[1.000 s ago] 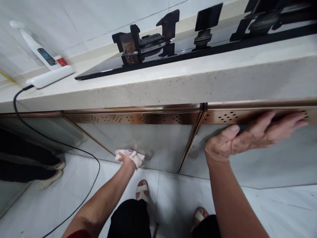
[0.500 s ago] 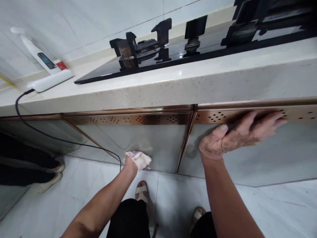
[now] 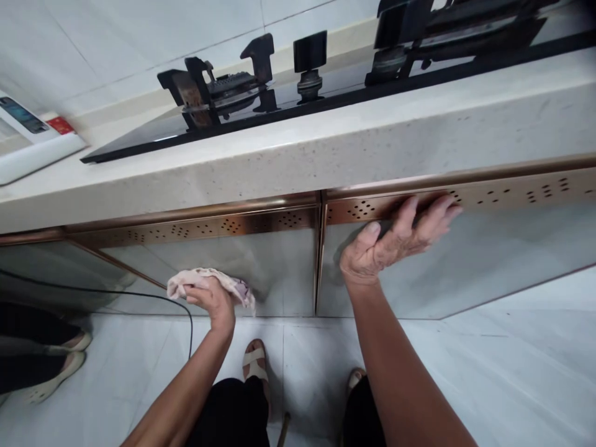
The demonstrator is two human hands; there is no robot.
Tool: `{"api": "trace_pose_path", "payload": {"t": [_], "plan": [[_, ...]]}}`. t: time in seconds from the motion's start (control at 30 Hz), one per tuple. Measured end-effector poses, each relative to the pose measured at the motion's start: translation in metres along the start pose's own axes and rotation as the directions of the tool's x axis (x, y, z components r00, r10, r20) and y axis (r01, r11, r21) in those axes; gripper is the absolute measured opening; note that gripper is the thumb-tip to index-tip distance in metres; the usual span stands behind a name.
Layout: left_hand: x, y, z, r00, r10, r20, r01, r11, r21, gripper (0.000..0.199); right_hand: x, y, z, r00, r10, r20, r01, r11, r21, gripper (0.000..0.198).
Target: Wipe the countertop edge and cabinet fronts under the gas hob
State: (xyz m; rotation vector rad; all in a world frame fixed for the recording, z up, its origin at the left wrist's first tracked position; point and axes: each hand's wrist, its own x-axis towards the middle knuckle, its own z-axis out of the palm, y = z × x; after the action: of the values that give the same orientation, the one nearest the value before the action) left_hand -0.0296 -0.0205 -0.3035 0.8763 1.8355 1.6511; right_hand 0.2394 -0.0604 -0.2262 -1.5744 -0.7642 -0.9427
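Note:
My left hand (image 3: 213, 300) is closed on a pale pinkish cloth (image 3: 193, 280), pressed against the lower part of the grey cabinet door (image 3: 293, 267) on the left. Some of the cloth is bunched beyond my fingers, and its patterned end hangs to the right. My right hand (image 3: 391, 244) rests with fingers spread on the neighbouring door (image 3: 493, 248) to the right. Its fingertips touch the perforated copper-coloured strip (image 3: 498, 194) along that door's top. Nothing is held in the right hand.
Above the doors runs a thick pale countertop (image 3: 288, 164) carrying a black gas stove (image 3: 233, 118). A white device with a screen (image 3: 23, 115) stands at left, and a black cable (image 3: 116, 290) hangs in front of the cabinets. Another person's legs and shoes (image 3: 56, 375) are at far left.
My left hand has turned and moved the cloth along the door, so the cloth now spreads wider. My right hand stays on its door while the whole view has shifted to the right.

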Motion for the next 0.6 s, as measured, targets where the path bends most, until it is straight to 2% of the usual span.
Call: {"api": "trace_pose_path", "payload": {"t": [0.07, 0.1, 0.13, 0.17, 0.23, 0.3, 0.4, 0.47, 0.53, 0.57, 0.6], "plan": [[-0.019, 0.005, 0.001, 0.988, 0.153, 0.032, -0.155, 0.987, 0.040, 0.067, 0.000, 0.000, -0.001, 1.000, -0.008, 0.002, 0.008, 1.000, -0.008, 0.058], [-0.026, 0.007, 0.002, 0.962, 0.264, 0.073, -0.268, 0.962, 0.050, 0.068, 0.000, 0.000, -0.001, 1.000, -0.015, -0.009, 0.015, 1.000, 0.002, 0.057], [-0.033, 0.010, 0.004, 0.911, 0.394, 0.121, -0.402, 0.914, 0.051, 0.066, 0.000, 0.001, 0.000, 0.999, -0.026, -0.023, 0.026, 1.000, 0.016, 0.056], [-0.038, 0.013, 0.006, 0.831, 0.528, 0.176, -0.542, 0.839, 0.045, 0.061, 0.000, 0.002, 0.000, 0.999, -0.033, -0.034, 0.034, 0.999, 0.028, 0.056], [-0.044, 0.017, 0.015, 0.602, 0.741, 0.297, -0.781, 0.625, 0.023, 0.047, -0.001, 0.005, 0.002, 0.999, -0.030, -0.029, 0.031, 0.999, 0.037, 0.058], [-0.045, 0.019, 0.024, 0.401, 0.835, 0.377, -0.904, 0.428, 0.014, 0.031, -0.002, 0.009, 0.004, 1.000, -0.007, 0.009, 0.006, 0.999, 0.041, 0.062], [-0.046, 0.013, 0.036, 0.166, 0.901, 0.400, -0.986, 0.164, 0.040, 0.022, -0.004, 0.014, 0.006, 0.998, 0.026, 0.058, -0.030, 0.997, 0.073, 0.066], [-0.048, 0.003, 0.041, -0.053, 0.918, 0.394, -0.998, -0.057, -0.002, 0.029, -0.005, 0.015, 0.006, 0.997, 0.036, 0.069, -0.044, 0.992, 0.120, 0.067], [-0.051, -0.013, 0.044, -0.273, 0.867, 0.417, -0.962, -0.252, -0.106, 0.037, -0.005, 0.014, 0.005, 0.997, 0.040, 0.065, -0.051, 0.984, 0.171, 0.065], [-0.054, -0.023, 0.044, -0.347, 0.822, 0.452, -0.938, -0.302, -0.172, 0.038, -0.005, 0.014, 0.005, 0.998, 0.038, 0.059, -0.048, 0.980, 0.191, 0.065], [-0.056, -0.034, 0.045, -0.386, 0.771, 0.506, -0.922, -0.305, -0.240, 0.037, -0.005, 0.013, 0.004, 0.998, 0.032, 0.052, -0.042, 0.978, 0.204, 0.064]]}}
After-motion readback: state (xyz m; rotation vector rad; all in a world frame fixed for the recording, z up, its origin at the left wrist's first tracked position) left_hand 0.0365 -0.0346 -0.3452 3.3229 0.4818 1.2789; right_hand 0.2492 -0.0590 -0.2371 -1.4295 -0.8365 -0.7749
